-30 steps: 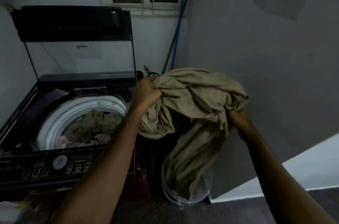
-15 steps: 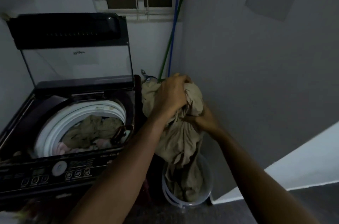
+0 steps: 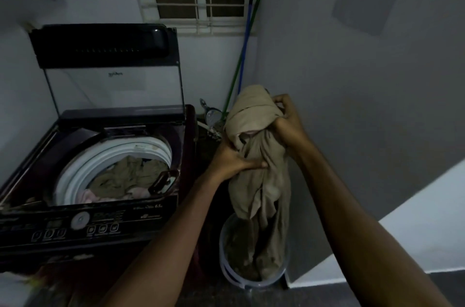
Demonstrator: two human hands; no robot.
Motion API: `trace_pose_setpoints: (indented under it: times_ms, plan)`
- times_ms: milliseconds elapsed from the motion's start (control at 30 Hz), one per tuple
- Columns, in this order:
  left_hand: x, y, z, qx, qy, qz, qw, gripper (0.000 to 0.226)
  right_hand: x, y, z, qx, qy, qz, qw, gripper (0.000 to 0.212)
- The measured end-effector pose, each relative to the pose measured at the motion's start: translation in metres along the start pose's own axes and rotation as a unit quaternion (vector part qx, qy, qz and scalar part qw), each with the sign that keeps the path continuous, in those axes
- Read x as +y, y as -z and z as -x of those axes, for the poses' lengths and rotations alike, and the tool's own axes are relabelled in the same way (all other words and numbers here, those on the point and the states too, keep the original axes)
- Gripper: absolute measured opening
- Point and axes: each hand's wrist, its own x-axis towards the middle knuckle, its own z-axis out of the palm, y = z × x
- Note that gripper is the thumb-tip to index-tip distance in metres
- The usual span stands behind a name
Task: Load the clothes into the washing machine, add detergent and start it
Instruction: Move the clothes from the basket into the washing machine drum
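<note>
The top of the crumpled beige cloth garment is clenched in the right hand, fingers curled tight round the bunch. Lower down, a fold is pinched by the left hand between thumb and curled fingers.

Compared with a second ago, the garment is no longer spread wide between the hands. It has been gathered into one narrow hanging bundle, and the hands have swapped heights, right now above left. The tail is still trailing inside the translucent white plastic bucket on the floor, so the lift is judged unfinished.

The dark top-loading washing machine stands just to the left, with its glass lid raised upright. The white drum ring is exposed, and the olive and pink clothes already inside leave room on top.

Open room is seen leftward over the machine's right edge. The grey wall lies close on the right, and the blue and green broom sticks lean in the corner just behind the bundle.
</note>
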Motion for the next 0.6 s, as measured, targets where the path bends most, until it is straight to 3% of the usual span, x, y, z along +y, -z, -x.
trace_pose_setpoints:
  times_ms: [133, 200, 300, 367, 433, 533, 600]
  plan:
    - [0.013, -0.010, 0.004, 0.198, 0.017, 0.004, 0.980, 0.043, -0.016, -0.014, 0.008, -0.137, -0.041, -0.094, 0.985, 0.048]
    - [0.023, -0.005, 0.006, 0.240, 0.014, 0.012, 0.971, 0.041, -0.012, -0.005, 0.015, -0.189, -0.028, -0.108, 0.976, 0.064]
    - [0.041, 0.006, 0.006, 0.284, -0.033, -0.006, 0.958, 0.046, 0.019, 0.016, 0.033, -0.118, 0.017, 0.021, 0.993, 0.099]
    - [0.054, 0.016, 0.001, 0.306, -0.048, 0.018, 0.951, 0.043, 0.054, 0.023, 0.056, -0.063, -0.034, 0.105, 0.992, 0.130]
    - [0.062, 0.029, -0.007, 0.318, -0.045, 0.062, 0.945, 0.052, 0.088, 0.013, 0.077, -0.087, -0.097, 0.144, 0.981, 0.150]
    - [0.072, 0.046, -0.014, 0.308, -0.018, 0.134, 0.942, 0.064, 0.127, -0.024, 0.090, -0.096, -0.115, 0.158, 0.976, 0.148]
    - [0.073, 0.061, -0.016, 0.286, 0.002, 0.181, 0.941, 0.064, 0.138, -0.046, 0.087, -0.051, -0.131, 0.107, 0.984, 0.113]
